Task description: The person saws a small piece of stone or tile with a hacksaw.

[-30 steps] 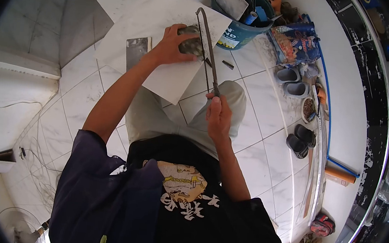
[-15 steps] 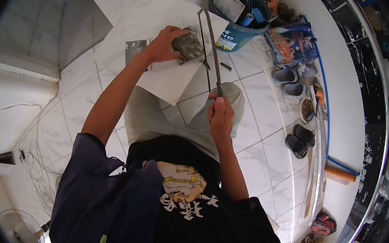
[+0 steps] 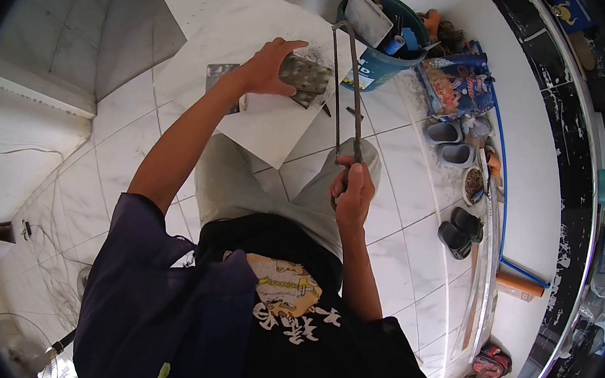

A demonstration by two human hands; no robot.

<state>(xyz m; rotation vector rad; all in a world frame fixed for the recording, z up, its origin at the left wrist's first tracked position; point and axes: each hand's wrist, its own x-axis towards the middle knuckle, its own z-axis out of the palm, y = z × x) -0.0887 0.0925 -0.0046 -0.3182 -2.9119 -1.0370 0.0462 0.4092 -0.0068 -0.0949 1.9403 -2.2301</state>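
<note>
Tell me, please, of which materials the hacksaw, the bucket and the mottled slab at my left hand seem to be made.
The hacksaw frame looks like dull, worn metal: dark, slim and stiff. The bucket is probably smooth moulded plastic, evenly teal with printed lettering. The mottled slab may be stone or tile; its patchy grey-brown face leaves this open.

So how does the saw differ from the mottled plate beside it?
The saw is a narrow, open frame; the plate is broad and flat. The right hand grips the saw, while the plate lies on the white board by the left hand's spread fingers. Both look darker than the board.
</note>
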